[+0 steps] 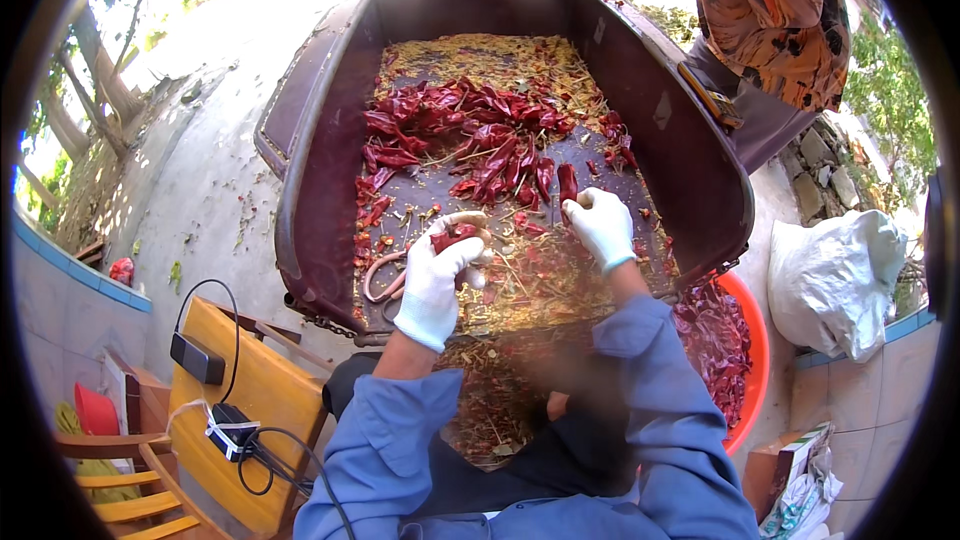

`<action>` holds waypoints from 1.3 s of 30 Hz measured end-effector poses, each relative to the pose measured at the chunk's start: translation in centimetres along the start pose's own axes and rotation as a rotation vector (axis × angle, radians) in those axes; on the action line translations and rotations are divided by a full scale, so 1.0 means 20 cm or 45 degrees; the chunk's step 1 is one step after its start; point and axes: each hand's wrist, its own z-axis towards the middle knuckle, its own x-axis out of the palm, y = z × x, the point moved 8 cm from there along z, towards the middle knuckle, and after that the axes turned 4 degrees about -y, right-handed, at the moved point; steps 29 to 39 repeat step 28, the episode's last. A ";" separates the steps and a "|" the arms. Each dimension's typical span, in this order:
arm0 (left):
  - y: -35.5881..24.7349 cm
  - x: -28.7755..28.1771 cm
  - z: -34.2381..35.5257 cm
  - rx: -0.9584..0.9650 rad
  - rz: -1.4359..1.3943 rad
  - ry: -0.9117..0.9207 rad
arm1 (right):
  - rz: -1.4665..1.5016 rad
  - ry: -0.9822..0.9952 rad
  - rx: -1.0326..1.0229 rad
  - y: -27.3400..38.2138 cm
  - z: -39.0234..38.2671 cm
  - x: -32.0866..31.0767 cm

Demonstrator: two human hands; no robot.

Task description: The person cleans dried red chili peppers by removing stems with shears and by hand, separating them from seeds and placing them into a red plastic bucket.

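My left hand (440, 275), in a white glove, is closed around red dried chili peppers (455, 236) near the front of the cart bed. Beside its wrist are the pinkish loop handles of what look like scissors (372, 285); whether the hand touches them I cannot tell. My right hand (603, 227), also gloved, pinches one dark red dried chili pepper (568, 183) that points upward between thumb and fingers. Beyond both hands lies a heap of dried chili peppers (490, 140) with stems, among scattered yellow seeds (480, 48).
High maroon walls of the cart (330, 155) enclose the bed. An orange-red basin (757, 370) of chilies stands at lower right, near a white sack (835, 275). Another person (770, 30) works at the far right. A wooden stool (230, 410) with black devices and cables is at left.
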 end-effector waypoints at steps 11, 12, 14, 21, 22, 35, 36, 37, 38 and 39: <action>-0.02 0.06 0.06 0.422 0.636 -0.176 | 0.618 -0.013 -0.497 0.40 -0.50 -0.06; -0.01 0.05 0.05 0.417 0.753 -0.191 | 0.509 -0.087 -0.667 0.45 -0.55 -0.07; -0.05 0.07 0.01 0.396 0.983 -0.214 | 0.488 -0.076 -0.820 0.51 -0.60 -0.09; -0.17 0.13 -0.08 0.840 1.340 -0.170 | 0.936 0.298 -0.381 0.40 -0.48 -0.06; -0.19 0.16 -0.12 0.908 1.448 -0.153 | 1.011 0.337 -0.238 0.38 -0.46 -0.06; -0.11 0.17 -0.14 0.998 1.662 -0.044 | 0.545 0.064 -0.667 0.47 -0.52 -0.05; -0.11 0.17 -0.14 0.998 1.662 -0.044 | 0.545 0.064 -0.667 0.47 -0.52 -0.05; -0.11 0.17 -0.14 0.998 1.662 -0.044 | 0.545 0.064 -0.667 0.47 -0.52 -0.05; -0.11 0.17 -0.14 0.998 1.662 -0.044 | 0.545 0.064 -0.667 0.47 -0.52 -0.05; -0.11 0.17 -0.14 0.998 1.662 -0.044 | 0.545 0.064 -0.667 0.47 -0.52 -0.05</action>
